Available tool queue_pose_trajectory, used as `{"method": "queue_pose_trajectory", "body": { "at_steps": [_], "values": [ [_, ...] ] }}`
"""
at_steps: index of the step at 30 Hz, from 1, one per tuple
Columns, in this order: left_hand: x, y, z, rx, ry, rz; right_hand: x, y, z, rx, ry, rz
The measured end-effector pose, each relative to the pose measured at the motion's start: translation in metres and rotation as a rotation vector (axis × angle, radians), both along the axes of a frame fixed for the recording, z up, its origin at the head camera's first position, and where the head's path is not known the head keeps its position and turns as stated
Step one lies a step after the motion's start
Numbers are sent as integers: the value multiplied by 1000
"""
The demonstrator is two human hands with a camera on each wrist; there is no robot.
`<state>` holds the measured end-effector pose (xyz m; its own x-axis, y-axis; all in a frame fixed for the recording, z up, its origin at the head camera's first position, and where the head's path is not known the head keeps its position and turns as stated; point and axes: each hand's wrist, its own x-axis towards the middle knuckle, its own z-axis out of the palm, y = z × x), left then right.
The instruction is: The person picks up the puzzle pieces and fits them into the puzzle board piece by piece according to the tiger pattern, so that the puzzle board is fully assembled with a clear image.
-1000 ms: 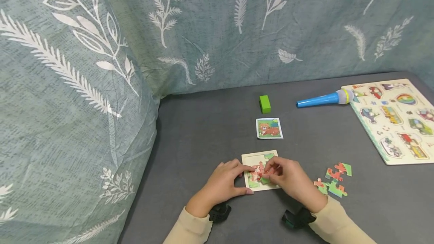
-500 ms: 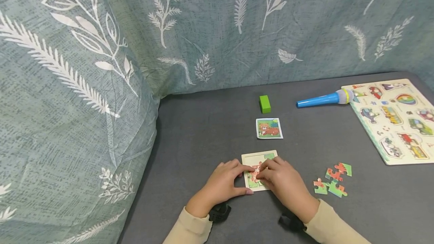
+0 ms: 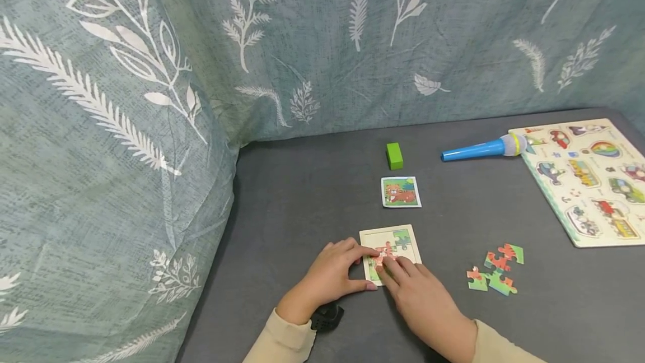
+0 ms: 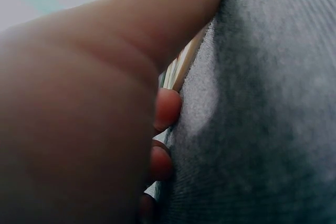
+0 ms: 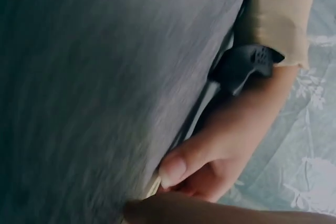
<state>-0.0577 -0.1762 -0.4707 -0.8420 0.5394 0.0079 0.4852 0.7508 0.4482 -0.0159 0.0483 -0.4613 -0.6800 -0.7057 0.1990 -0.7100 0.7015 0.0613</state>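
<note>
My left hand (image 3: 335, 274) grips puzzle tray (image 3: 389, 252) edge; right hand (image 3: 418, 298), pinching piece second ago, now flat, fingers pressing it into tray; loose pieces (image 3: 495, 275) right of it

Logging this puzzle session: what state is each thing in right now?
Puzzle tray: partly filled, flat on the table.
Left hand: holds the tray's left edge.
Right hand: fingers flat, pressing a piece in.
Loose pieces: out of the tray, to its right.
Tiger card: face up.
</note>
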Motion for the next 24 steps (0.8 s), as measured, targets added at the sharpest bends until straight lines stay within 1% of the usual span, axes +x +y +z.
{"method": "queue_pose_trajectory", "body": {
  "at_steps": [2,5,10,16,18,24],
  "values": [
    [0,2,-1,7,-10,-3,4,0,0,2,-15,-21],
    [0,2,-2,8,-14,2,8,-1,-1,0,-11,-40],
    [-1,2,-3,6,10,3,8,-2,-6,-50,-1,-79],
    [-2,-1,-3,24,22,-13,9,-3,-8,-108,-28,-80],
    [-2,-1,-3,33,16,-19,9,-1,-9,-115,-31,-80],
    [-4,-5,0,41,-4,-31,10,0,-10,-104,-46,-114]
  ]
}}
